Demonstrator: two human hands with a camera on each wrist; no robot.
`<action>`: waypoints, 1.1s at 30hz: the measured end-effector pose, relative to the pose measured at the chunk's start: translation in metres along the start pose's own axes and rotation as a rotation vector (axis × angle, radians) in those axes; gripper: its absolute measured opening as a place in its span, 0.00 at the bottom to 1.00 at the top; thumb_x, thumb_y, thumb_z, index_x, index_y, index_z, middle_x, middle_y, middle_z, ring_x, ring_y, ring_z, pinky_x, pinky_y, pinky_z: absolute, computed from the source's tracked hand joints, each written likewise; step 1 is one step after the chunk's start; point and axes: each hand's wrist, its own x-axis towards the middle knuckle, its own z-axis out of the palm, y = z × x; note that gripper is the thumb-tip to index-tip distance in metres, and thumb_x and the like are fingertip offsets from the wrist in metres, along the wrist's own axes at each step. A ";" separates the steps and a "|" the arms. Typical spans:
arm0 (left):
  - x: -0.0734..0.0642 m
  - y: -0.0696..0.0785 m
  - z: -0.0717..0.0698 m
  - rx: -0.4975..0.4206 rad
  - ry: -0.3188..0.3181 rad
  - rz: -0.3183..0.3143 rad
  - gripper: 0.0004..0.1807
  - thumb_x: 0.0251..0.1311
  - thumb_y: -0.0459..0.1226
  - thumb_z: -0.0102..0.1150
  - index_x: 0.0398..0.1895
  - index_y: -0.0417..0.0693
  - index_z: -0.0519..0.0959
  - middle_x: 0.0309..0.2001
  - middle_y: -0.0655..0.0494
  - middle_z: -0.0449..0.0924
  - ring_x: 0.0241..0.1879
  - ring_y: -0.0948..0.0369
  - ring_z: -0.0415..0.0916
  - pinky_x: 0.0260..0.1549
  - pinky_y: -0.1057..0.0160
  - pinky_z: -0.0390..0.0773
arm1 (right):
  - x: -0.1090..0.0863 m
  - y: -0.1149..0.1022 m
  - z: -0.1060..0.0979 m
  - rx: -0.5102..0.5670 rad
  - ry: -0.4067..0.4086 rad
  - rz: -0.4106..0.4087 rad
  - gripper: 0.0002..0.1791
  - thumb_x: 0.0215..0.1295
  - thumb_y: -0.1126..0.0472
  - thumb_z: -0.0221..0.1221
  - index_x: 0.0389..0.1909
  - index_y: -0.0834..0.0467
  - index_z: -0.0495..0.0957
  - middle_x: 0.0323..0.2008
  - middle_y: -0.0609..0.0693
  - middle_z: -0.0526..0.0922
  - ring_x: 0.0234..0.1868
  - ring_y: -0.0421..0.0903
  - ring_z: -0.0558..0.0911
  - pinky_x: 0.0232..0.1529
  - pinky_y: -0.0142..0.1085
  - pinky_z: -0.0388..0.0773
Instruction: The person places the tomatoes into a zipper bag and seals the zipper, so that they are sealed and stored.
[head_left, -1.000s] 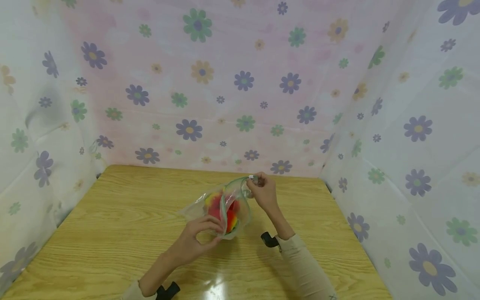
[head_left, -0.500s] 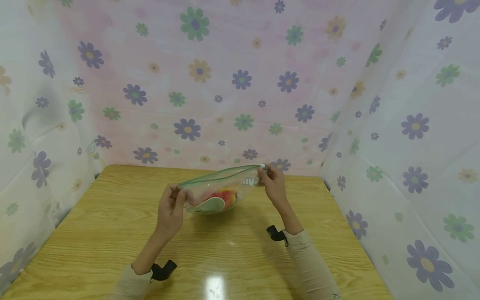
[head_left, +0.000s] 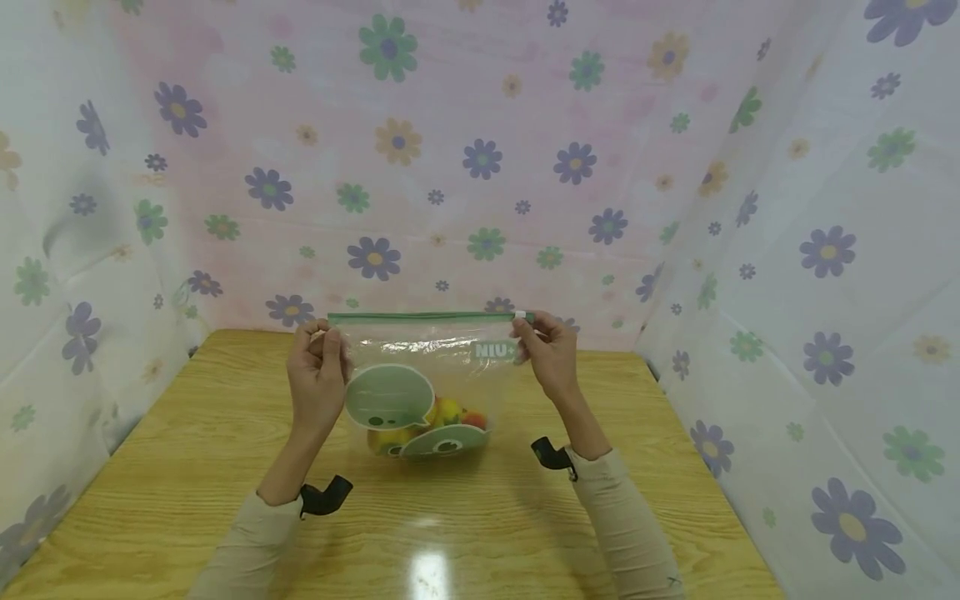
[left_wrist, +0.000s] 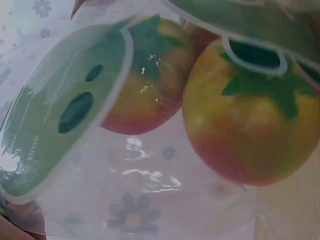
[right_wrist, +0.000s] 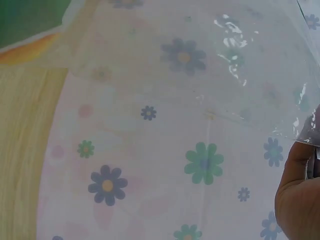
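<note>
A clear zip bag (head_left: 450,333) with a green top strip is stretched upright between both hands above the table. My left hand (head_left: 315,375) grips its upper left corner. At the upper right corner my right hand (head_left: 553,354) pinches the bag beside the white slider (head_left: 520,315). The two top edges lie together in a straight line; whether they are sealed I cannot tell. Several round red-and-yellow fruits (left_wrist: 250,135) with green leafy tops lie in the bottom of the bag, partly hidden by pale green printed shapes. In the right wrist view, the right hand (right_wrist: 302,205) shows at the edge.
A wood-grain table (head_left: 450,533) spreads beneath the bag. Flower-printed cloth (head_left: 480,192) hangs behind it and along both sides. Black camera mounts sit at the left wrist (head_left: 326,496) and right wrist (head_left: 551,454).
My left hand has let go of the bag's front edge, moved to its left corner and gripped it. The bag was turned upright and pulled taut; its gaping mouth drew straight and the fruits sank down.
</note>
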 end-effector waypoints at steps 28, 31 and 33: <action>0.007 0.011 -0.008 0.058 0.021 -0.280 0.06 0.79 0.37 0.46 0.47 0.44 0.72 0.20 0.60 0.75 0.15 0.65 0.66 0.13 0.70 0.67 | -0.008 -0.012 -0.005 0.136 -0.085 -0.051 0.10 0.75 0.70 0.55 0.40 0.76 0.78 0.29 0.46 0.86 0.27 0.38 0.86 0.25 0.35 0.85; 0.007 0.012 -0.009 0.049 0.036 -0.334 0.06 0.79 0.39 0.48 0.46 0.46 0.72 0.21 0.61 0.76 0.18 0.65 0.71 0.14 0.72 0.71 | -0.008 -0.012 -0.005 0.142 -0.088 -0.059 0.09 0.75 0.70 0.55 0.40 0.75 0.78 0.29 0.46 0.86 0.28 0.38 0.86 0.26 0.35 0.85; 0.008 0.012 -0.010 0.065 0.045 -0.370 0.05 0.78 0.39 0.49 0.46 0.47 0.73 0.21 0.62 0.77 0.19 0.66 0.73 0.15 0.72 0.74 | -0.009 -0.011 -0.005 0.156 -0.086 -0.058 0.07 0.75 0.70 0.56 0.40 0.71 0.80 0.29 0.46 0.87 0.27 0.39 0.86 0.26 0.35 0.85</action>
